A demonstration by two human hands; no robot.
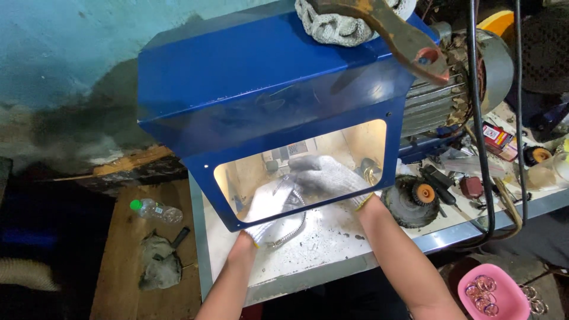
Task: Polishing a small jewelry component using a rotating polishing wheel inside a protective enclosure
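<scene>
Hands first: your left hand (264,207) and right hand (329,175), both gloved, are closed around the metal chain (291,232) under the blue hood (261,101), near the bench's front edge (332,269). Keep it taut and clear of loose slack.

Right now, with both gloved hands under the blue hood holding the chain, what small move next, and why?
Probably ease the chain a little toward the wheel. The left hand and right hand both grip it inside the hood, and most of the chain hangs short of the wheel.
</scene>
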